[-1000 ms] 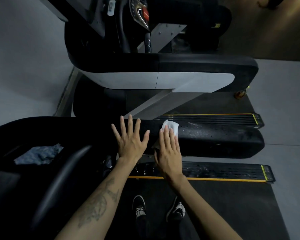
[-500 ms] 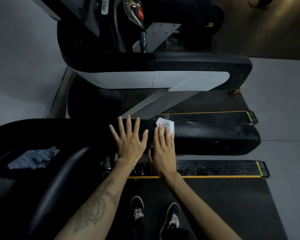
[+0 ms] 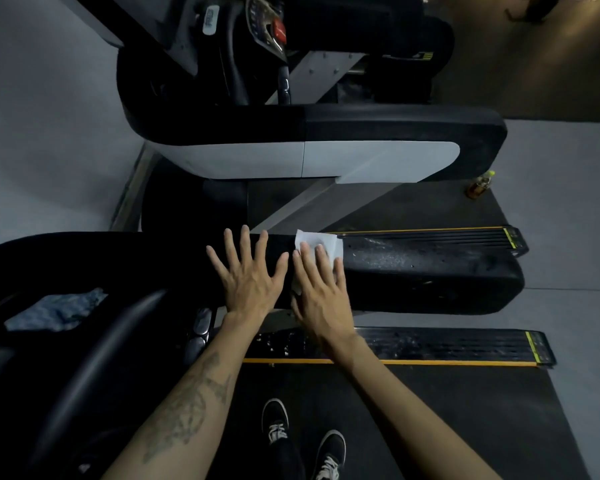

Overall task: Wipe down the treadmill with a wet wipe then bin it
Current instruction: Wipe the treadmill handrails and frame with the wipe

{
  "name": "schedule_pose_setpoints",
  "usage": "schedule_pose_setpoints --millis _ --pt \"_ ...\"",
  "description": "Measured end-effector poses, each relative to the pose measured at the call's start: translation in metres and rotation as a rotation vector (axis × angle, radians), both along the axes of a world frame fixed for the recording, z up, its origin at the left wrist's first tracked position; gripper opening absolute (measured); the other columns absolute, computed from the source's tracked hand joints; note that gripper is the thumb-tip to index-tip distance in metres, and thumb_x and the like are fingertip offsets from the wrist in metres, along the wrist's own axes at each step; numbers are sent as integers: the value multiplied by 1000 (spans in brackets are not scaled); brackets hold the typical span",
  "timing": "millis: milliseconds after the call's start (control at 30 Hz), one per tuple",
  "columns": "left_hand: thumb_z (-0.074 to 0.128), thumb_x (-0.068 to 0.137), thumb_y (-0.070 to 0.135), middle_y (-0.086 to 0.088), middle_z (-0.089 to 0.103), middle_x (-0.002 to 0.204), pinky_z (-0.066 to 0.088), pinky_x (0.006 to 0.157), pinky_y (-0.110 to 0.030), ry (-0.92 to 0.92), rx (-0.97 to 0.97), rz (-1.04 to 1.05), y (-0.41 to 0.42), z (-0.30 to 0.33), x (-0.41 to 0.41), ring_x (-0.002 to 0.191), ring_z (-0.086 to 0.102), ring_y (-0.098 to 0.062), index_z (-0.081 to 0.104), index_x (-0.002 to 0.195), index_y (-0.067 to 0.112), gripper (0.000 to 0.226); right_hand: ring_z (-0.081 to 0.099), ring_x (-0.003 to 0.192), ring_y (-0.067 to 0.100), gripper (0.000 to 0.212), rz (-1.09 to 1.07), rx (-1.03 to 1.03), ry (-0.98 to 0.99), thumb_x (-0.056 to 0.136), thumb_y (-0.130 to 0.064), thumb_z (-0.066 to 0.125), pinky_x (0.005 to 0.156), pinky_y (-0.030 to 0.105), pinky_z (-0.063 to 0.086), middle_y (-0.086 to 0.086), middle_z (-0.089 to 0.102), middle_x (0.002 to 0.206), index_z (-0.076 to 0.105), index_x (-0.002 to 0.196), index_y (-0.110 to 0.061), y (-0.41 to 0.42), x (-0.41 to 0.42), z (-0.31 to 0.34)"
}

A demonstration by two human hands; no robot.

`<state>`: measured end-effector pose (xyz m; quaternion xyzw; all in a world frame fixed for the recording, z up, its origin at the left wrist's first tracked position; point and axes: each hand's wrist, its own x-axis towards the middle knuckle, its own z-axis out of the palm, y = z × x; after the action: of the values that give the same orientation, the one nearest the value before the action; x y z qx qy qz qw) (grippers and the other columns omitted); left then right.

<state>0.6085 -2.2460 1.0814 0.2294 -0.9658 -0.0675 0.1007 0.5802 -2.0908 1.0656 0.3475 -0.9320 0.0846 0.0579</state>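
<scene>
While both hands lie flat on the black padded armrest of the treadmill, only one is working. The right hand has its fingers straight and close together, pressing the wet wipe down onto the top of the armrest; it grips nothing. The left hand, just to its left and nearly touching it, is spread wide with fingers fanned, bracing on the same pad and holding nothing.

Most of the white wipe is hidden under the right fingers, with its far edge and right corner showing beyond the fingertips, near the far edge of the pad.

By my reading the wiping step is under way. The armrest's long axis runs left to right, its rounded end pointing right, and the stretch to the right of the wipe looks speckled and dull, so the next stroke probably calls for sliding the flat hand rightward along that length while keeping pressure on the wipe.

Further out, a crumpled bluish cloth lies on the dark console at the left, and a small bottle stands on the floor far right. No bin is visible.
</scene>
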Motion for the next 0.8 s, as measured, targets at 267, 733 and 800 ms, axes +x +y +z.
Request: schedule_pose_setpoints --millis 267,733,800 --pt "19 101 65 -17 30 165 4 120 -71 17 -30 -4 1 -3 0 157 12 -41 42 155 20 74 -2 158 34 87 -96 -71 -20 95 -36 56 127 54 14 19 3 171 12 163 -4 7 15 -9" --pt "22 101 65 -15 32 165 3 120 -71 35 -45 -6 -2 -4 -1 157 13 -40 44 155 23 71 2 158 33 86 41 -21 39 94 -34 57 127 55 16 17 5 171 14 163 -5 3 -2 -6" --pt "22 101 65 -15 32 165 3 120 -71 30 -48 -12 -2 -4 0 157 13 -40 43 155 24 71 3 159 31 84 118 19 64 94 -34 57 127 55 16 13 6 171 15 164 -10 8 -13 -1"
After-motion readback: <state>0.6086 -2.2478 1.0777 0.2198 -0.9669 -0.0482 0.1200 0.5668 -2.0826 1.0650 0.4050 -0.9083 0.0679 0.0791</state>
